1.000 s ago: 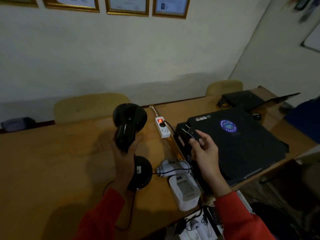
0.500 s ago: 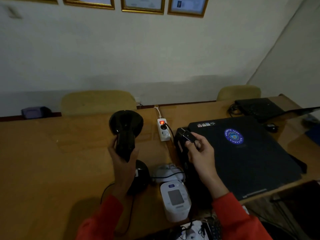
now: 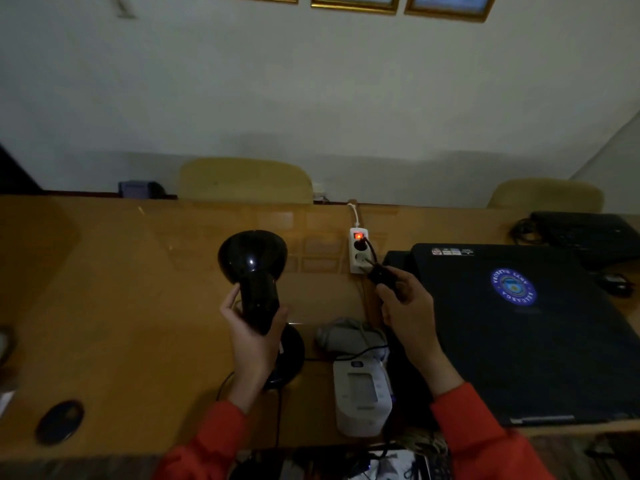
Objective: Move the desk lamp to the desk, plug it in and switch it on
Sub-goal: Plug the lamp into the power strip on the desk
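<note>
A glossy black desk lamp (image 3: 254, 271) stands on the wooden desk (image 3: 121, 306), its round base (image 3: 289, 355) behind my wrist. My left hand (image 3: 252, 334) is closed around the lamp's neck. My right hand (image 3: 407, 306) pinches the lamp's black plug (image 3: 379, 273), whose prongs sit right at the lower socket of a white power strip (image 3: 358, 251). The strip's red switch light glows and another dark plug fills its upper socket. The lamp's thin cord (image 3: 277, 417) trails off the desk's near edge.
A white blood-pressure monitor (image 3: 362, 400) and its grey cuff (image 3: 349, 336) lie between my arms. A large black case with a blue emblem (image 3: 512, 334) fills the right side. A black laptop (image 3: 588, 237) sits far right, a dark oval object (image 3: 60, 422) near left. Two chairs stand behind the desk.
My right hand has carried the plug from beside the black case toward the power strip, up to the lower socket. The left hand keeps its hold on the lamp.
</note>
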